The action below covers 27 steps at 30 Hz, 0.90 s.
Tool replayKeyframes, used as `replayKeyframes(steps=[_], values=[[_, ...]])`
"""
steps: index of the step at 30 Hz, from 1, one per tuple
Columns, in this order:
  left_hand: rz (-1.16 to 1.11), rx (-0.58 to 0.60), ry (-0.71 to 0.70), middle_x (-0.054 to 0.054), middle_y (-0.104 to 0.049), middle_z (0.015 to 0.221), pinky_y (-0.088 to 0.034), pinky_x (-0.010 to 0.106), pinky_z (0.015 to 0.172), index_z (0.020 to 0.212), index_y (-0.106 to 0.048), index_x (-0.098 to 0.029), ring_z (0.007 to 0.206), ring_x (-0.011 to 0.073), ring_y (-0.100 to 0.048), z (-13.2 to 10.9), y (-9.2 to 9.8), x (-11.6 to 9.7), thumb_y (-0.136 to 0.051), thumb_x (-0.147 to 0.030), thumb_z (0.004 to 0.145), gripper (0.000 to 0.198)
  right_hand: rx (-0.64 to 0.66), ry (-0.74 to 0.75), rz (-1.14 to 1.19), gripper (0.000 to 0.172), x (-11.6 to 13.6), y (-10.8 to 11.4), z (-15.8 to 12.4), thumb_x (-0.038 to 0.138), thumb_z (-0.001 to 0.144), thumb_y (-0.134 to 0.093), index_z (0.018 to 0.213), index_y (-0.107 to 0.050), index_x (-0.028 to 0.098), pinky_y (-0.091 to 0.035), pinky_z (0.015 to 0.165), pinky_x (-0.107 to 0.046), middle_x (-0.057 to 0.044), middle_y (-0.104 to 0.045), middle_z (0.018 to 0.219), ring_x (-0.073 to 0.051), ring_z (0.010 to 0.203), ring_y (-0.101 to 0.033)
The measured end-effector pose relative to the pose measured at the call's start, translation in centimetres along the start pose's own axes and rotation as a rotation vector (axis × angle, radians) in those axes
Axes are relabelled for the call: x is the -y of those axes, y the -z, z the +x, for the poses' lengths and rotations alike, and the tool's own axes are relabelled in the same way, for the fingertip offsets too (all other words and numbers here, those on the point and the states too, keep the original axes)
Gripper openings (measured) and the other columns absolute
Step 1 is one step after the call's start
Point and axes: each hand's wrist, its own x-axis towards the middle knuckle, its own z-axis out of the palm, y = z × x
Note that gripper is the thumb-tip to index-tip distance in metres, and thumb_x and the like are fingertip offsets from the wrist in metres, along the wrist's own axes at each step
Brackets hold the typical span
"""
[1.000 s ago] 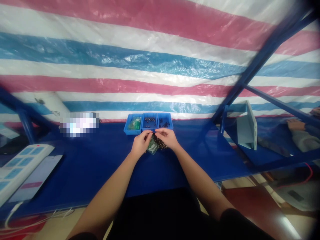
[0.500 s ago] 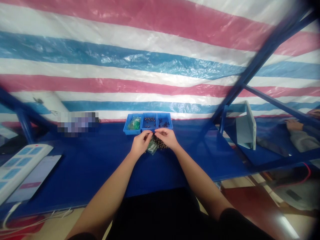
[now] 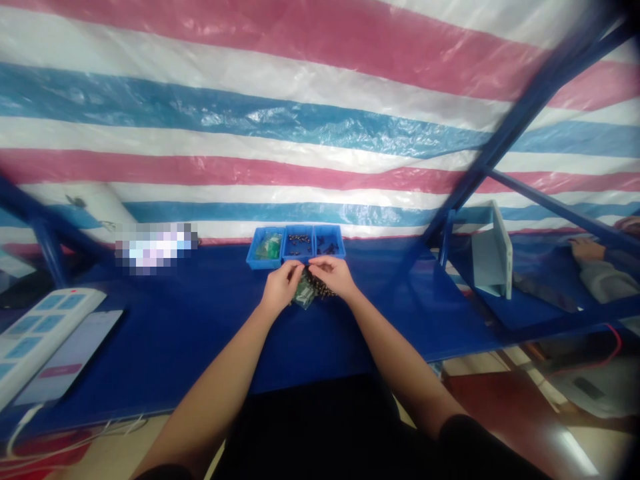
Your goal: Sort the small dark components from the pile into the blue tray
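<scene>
My left hand (image 3: 283, 285) and my right hand (image 3: 334, 275) meet over the blue table, fingertips pinched close together. Whatever sits between the fingers is too small to make out. Below and between them lies a clear plastic bag (image 3: 303, 294) with a greenish tint. Beside it, partly under my right hand, is a pile of small dark and brass-coloured parts (image 3: 323, 288). Just beyond my hands stand three joined blue bins: the left bin (image 3: 253, 259) holds green and clear plastic, the middle bin (image 3: 299, 257) small dark parts, the right bin (image 3: 341, 243) small black pieces.
A white power strip (image 3: 55, 313) and a phone (image 3: 75, 357) lie at the left. A pixelated object (image 3: 155, 249) stands farther back. To the right are a tablet in a case (image 3: 493, 257), blue frame bars (image 3: 480, 167) and another person's hand (image 3: 588, 250). Striped sheeting hangs behind.
My left fingertips have shifted very slightly left, widening the small gap between the hands. The pixelated object looks brighter. Otherwise the scene stays the same.
</scene>
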Motion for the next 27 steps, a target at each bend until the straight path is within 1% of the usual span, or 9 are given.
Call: replayKeyframes(steps=[3,5,9,11,15,20,23,27], values=[[0.001,0.019,0.021,-0.003,-0.066,0.065,-0.045,0.02,0.059,0.09,-0.065,-0.021,0.057,0.0106,-0.061,-0.01,0.11,-0.03,-0.049,-0.042,0.093,0.027,-0.006,0.006,-0.016,0.029,-0.05,0.0,-0.02,0.037,0.07,-0.074,0.091,-0.074,0.017,-0.056,0.077,-0.034,-0.007,-0.074,0.088,-0.019,0.078,-0.069],[-0.01,0.022,0.026,-0.002,-0.067,0.067,-0.045,0.02,0.06,0.09,-0.066,-0.021,0.058,0.0112,-0.062,-0.05,0.12,-0.07,-0.049,-0.042,0.093,0.027,-0.016,0.003,-0.012,0.028,0.0,0.05,0.0,0.037,0.07,-0.074,0.09,-0.074,0.017,-0.056,0.077,-0.034,-0.007,-0.074,0.087,-0.019,0.077,-0.069],[-0.044,-0.002,0.032,-0.002,-0.068,0.07,-0.047,0.021,0.063,0.105,-0.065,-0.022,0.061,0.0119,-0.064,-0.12,-0.01,-0.1,-0.053,-0.042,0.091,0.028,-0.039,0.006,0.008,0.028,0.12,0.21,0.1,0.037,0.07,-0.074,0.09,-0.073,0.018,-0.056,0.077,-0.034,-0.007,-0.074,0.086,-0.019,0.076,-0.069],[-0.049,-0.017,0.012,-0.002,-0.068,0.07,-0.048,0.021,0.063,0.11,-0.064,-0.022,0.061,0.0118,-0.063,-0.1,-0.06,-0.05,-0.054,-0.042,0.09,0.029,-0.043,0.014,0.005,0.028,0.15,0.25,0.13,0.037,0.07,-0.074,0.09,-0.073,0.017,-0.056,0.078,-0.034,-0.007,-0.074,0.086,-0.019,0.077,-0.069],[-0.036,-0.034,-0.029,-0.001,-0.069,0.072,-0.047,0.021,0.062,0.102,-0.067,-0.021,0.06,0.0113,-0.062,-0.05,-0.08,0.1,-0.053,-0.042,0.091,0.027,-0.03,0.025,0.003,0.028,0.25,0.15,0.06,0.038,0.07,-0.074,0.089,-0.073,0.017,-0.056,0.078,-0.033,-0.007,-0.074,0.087,-0.019,0.078,-0.068],[-0.027,-0.001,0.002,0.0,-0.071,0.078,-0.048,0.021,0.065,0.099,-0.068,-0.021,0.064,0.0117,-0.064,-0.11,0.02,-0.07,-0.05,-0.041,0.092,0.027,-0.002,0.029,0.023,0.029,0.54,0.01,-0.11,0.038,0.069,-0.074,0.09,-0.073,0.017,-0.056,0.078,-0.033,-0.007,-0.074,0.088,-0.018,0.079,-0.068],[-0.032,-0.003,0.025,-0.001,-0.069,0.074,-0.047,0.021,0.063,0.102,-0.066,-0.022,0.062,0.0112,-0.063,-0.16,0.05,-0.21,-0.051,-0.042,0.092,0.027,-0.007,0.031,0.018,0.029,0.62,0.0,-0.12,0.039,0.069,-0.075,0.089,-0.073,0.018,-0.056,0.077,-0.033,-0.007,-0.074,0.087,-0.018,0.078,-0.068],[-0.031,-0.026,-0.007,-0.003,-0.064,0.066,-0.046,0.021,0.062,0.107,-0.064,-0.021,0.058,0.0107,-0.059,-0.14,-0.01,-0.16,-0.054,-0.042,0.09,0.029,-0.013,0.015,0.001,0.031,0.52,0.07,-0.05,0.041,0.069,-0.075,0.089,-0.073,0.018,-0.056,0.078,-0.033,-0.007,-0.074,0.088,-0.018,0.078,-0.068]])
